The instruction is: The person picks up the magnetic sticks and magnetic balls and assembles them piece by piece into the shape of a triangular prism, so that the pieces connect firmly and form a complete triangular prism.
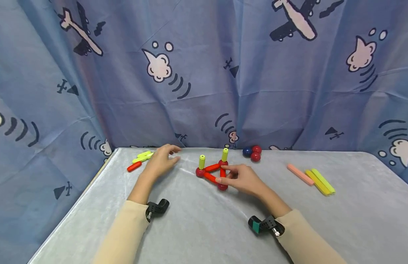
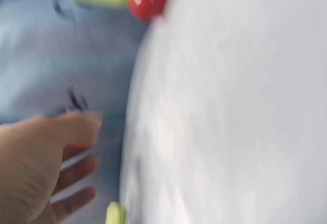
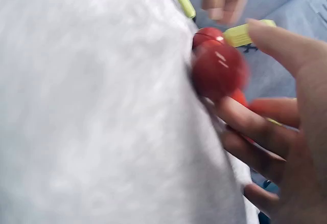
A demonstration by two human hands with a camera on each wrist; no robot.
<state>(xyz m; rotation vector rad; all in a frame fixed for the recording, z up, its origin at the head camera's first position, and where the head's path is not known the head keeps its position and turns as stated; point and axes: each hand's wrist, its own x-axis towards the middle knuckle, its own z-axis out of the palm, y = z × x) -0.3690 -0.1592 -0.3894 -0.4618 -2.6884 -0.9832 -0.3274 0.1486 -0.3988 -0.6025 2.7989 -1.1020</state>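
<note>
A triangle of red rods (image 1: 212,167) joined by dark red balls (image 1: 200,172) lies on the table. Yellow-green rods (image 1: 201,162) stand upright on its left and back balls; the front ball (image 3: 219,70) has none. My right hand (image 1: 245,179) is at the triangle's right side, fingertips at the rods and balls. In the right wrist view its thumb stands apart from the fingers, over a yellow-green rod in the background. My left hand (image 1: 161,160) is left of the triangle, fingers loosely bent and holding nothing. The left wrist view is blurred.
Yellow-green rods (image 1: 142,157) and a red rod (image 1: 134,166) lie beside the left hand. Behind the right hand sit a blue ball (image 1: 247,151) and two red balls (image 1: 255,157). An orange-pink rod (image 1: 300,174) and yellow rods (image 1: 319,182) lie right. A curtain (image 1: 204,91) hangs behind the table.
</note>
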